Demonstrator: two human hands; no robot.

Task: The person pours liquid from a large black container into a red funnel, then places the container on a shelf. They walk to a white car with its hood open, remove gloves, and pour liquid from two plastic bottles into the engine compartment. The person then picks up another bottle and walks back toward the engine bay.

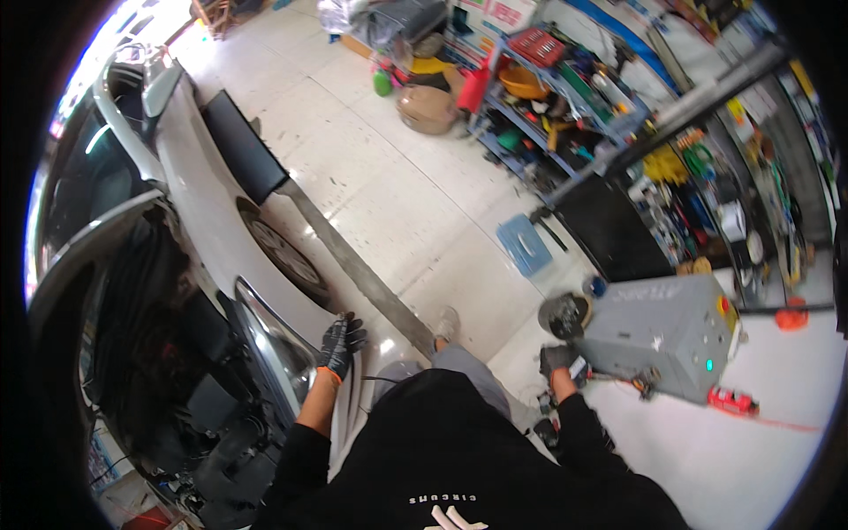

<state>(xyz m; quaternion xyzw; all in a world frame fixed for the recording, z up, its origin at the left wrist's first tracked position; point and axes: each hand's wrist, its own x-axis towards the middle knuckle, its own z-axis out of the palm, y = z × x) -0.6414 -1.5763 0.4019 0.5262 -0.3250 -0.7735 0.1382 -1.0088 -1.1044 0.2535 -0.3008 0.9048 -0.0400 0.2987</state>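
My left hand [343,344], in a dark glove with an orange cuff, rests on the pale car's front corner [305,320], beside the headlight [276,334]. Its fingers lie stretched out over the painted panel. Out to the right, my right hand [556,359], also gloved, is closed beside a grey floor machine [649,336]. A small dark piece with a whitish face [579,370] shows at its fingers; I cannot make out what it is. Just beyond that hand is a round dark disc-like thing [564,315].
The car's hood is raised over the engine bay [212,406]. A dark panel [245,146] stands by the car's side. Across the tiled floor are a blue case [524,245], a cluttered tool shelf [521,124] and a brown rounded object [428,108]. A red tool [733,401] lies at right.
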